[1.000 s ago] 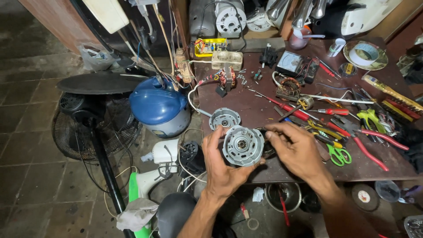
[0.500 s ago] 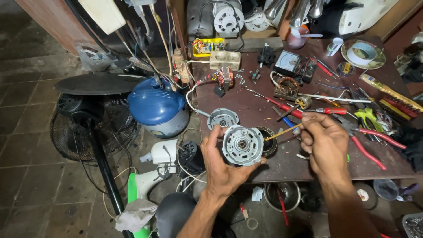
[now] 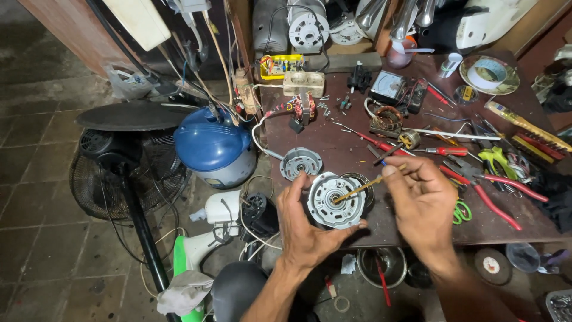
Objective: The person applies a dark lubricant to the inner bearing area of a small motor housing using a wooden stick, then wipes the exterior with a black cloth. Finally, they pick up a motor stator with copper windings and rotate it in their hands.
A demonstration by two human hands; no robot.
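My left hand [image 3: 304,229] has its grip closed round the rim of a round metal motor housing [image 3: 335,200], held at centre frame just above the surface [image 3: 333,143] edge. My right hand [image 3: 420,200] pinches a thin brass rod [image 3: 366,185], tip at the hub. The housing looks heavy, rigid and smooth; the rim seems the safest hold.

Motor housing over the near edge of the workbench.
The motor housing [image 3: 335,200] sits between both hands, above the bench [image 3: 339,143] edge; a second end cap [image 3: 301,163] lies behind it, pliers [image 3: 485,185] to the right, a fan [image 3: 128,170] on the floor left.
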